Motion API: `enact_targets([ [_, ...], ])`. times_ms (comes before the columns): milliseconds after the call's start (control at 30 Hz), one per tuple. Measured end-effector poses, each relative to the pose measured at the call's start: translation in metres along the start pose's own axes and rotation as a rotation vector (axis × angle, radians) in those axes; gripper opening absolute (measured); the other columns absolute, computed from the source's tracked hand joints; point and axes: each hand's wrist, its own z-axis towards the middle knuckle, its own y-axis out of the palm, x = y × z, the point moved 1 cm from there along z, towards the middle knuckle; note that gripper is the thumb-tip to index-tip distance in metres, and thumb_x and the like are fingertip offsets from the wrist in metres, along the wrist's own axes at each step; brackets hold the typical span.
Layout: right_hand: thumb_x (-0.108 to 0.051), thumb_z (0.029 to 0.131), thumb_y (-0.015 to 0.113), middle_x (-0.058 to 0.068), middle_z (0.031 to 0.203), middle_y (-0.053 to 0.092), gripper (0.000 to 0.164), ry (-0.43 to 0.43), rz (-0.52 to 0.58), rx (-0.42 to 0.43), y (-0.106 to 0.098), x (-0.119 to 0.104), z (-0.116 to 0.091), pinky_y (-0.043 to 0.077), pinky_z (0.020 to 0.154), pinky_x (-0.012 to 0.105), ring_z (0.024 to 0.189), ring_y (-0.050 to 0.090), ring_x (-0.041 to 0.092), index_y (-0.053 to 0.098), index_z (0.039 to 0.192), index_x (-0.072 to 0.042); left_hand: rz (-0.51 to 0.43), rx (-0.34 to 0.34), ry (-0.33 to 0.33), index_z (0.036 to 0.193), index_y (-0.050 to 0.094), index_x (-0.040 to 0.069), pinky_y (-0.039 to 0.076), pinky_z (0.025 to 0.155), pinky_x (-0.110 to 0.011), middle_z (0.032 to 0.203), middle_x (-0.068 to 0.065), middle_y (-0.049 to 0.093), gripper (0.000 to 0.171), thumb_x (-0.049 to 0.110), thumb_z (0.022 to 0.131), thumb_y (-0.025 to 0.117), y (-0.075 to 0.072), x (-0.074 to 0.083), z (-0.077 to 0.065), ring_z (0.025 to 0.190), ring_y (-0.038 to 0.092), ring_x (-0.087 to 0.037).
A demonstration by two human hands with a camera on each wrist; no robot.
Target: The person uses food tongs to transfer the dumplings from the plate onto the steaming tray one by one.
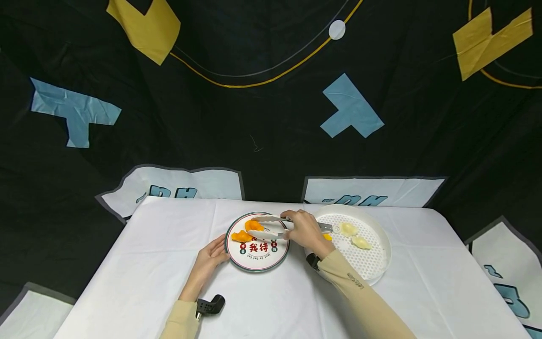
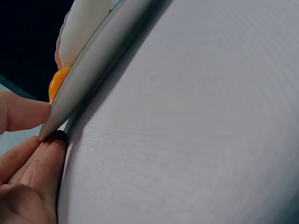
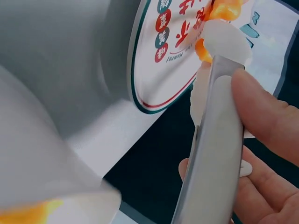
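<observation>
My left hand [image 1: 207,261] holds the left rim of a round white plate [image 1: 258,263] with a green edge and red lettering. In the left wrist view the thumb [image 2: 23,113] is above the rim and the fingers [image 2: 39,170] are below it. Two glossy orange pieces of food [image 1: 241,236] lie on the plate. My right hand [image 1: 306,230] grips metal tongs [image 3: 210,154] with pale scalloped tips. Those tips reach over the plate, around or against the farther orange piece [image 1: 254,226]; whether they pinch it I cannot tell.
A round white perforated tray [image 1: 378,263] stands to the right of the plate, partly behind my right arm. In it lie two pale yellow dumpling-shaped pieces [image 1: 361,242] and an orange piece [image 1: 327,237] beside my hand. White cloth [image 1: 262,306] covers the table; a black curtain [image 1: 271,127] hangs behind.
</observation>
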Motion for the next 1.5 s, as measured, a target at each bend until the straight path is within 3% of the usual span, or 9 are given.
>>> enact_targets([
  [300, -0.008, 0.065, 0.082, 0.011, 0.095, 0.069, 0.049, -0.021, 0.061, 0.011, -0.011, 0.007, -0.01, 0.05, 0.07, 0.036, 0.083, 0.06, 0.025, 0.069, 0.112, -0.007, -0.007, -0.001, -0.003, 0.142, 0.033, -0.011, 0.045, 0.096, -0.019, 0.144, -0.027, 0.037, 0.064, -0.012, 0.081, 0.054, 0.002, 0.001, -0.001, 0.13, 0.041, -0.036],
  [500, -0.006, 0.064, 0.084, 0.008, 0.095, 0.069, 0.05, 0.003, 0.086, 0.012, -0.022, 0.011, -0.018, 0.049, 0.071, 0.035, 0.08, 0.057, 0.022, 0.07, 0.112, -0.009, -0.01, 0.004, -0.008, 0.143, 0.033, -0.01, 0.044, 0.098, -0.021, 0.145, -0.027, 0.037, 0.064, -0.012, 0.082, 0.054, 0.002, 0.001, -0.002, 0.131, 0.041, -0.035],
  [700, -0.003, 0.065, 0.083, 0.005, 0.103, 0.069, 0.051, 0.03, 0.113, 0.012, -0.034, 0.015, -0.027, 0.05, 0.079, 0.042, 0.087, 0.058, 0.027, 0.07, 0.113, -0.009, -0.017, 0.004, -0.007, 0.143, 0.031, -0.011, 0.044, 0.099, -0.022, 0.145, -0.028, 0.035, 0.064, -0.011, 0.083, 0.054, 0.003, 0.001, -0.002, 0.131, 0.04, -0.036],
  [1033, 0.001, 0.063, 0.083, 0.007, 0.109, 0.068, 0.054, 0.024, 0.112, 0.022, -0.051, 0.026, -0.04, 0.052, 0.083, 0.045, 0.094, 0.06, 0.028, 0.07, 0.114, -0.007, -0.014, -0.007, 0.001, 0.143, 0.03, -0.011, 0.043, 0.097, -0.016, 0.146, -0.029, 0.033, 0.064, -0.01, 0.084, 0.055, 0.003, 0.001, -0.005, 0.132, 0.038, -0.036],
  [1200, -0.002, 0.063, 0.082, 0.007, 0.113, 0.067, 0.053, 0.004, 0.105, 0.042, -0.061, 0.034, -0.048, 0.05, 0.089, 0.048, 0.103, 0.06, 0.028, 0.069, 0.114, -0.007, 0.004, -0.007, 0.001, 0.143, 0.031, -0.01, 0.043, 0.097, -0.017, 0.146, -0.028, 0.034, 0.064, -0.008, 0.084, 0.056, 0.002, 0.0, -0.005, 0.132, 0.038, -0.035],
  [1500, -0.007, 0.062, 0.086, 0.006, 0.115, 0.067, 0.056, 0.003, 0.108, 0.085, -0.079, 0.051, -0.064, 0.049, 0.089, 0.049, 0.104, 0.059, 0.029, 0.069, 0.115, -0.007, -0.003, -0.008, 0.0, 0.143, 0.032, -0.01, 0.043, 0.097, -0.018, 0.146, -0.027, 0.034, 0.064, -0.008, 0.084, 0.057, 0.001, 0.0, -0.003, 0.133, 0.038, -0.033],
])
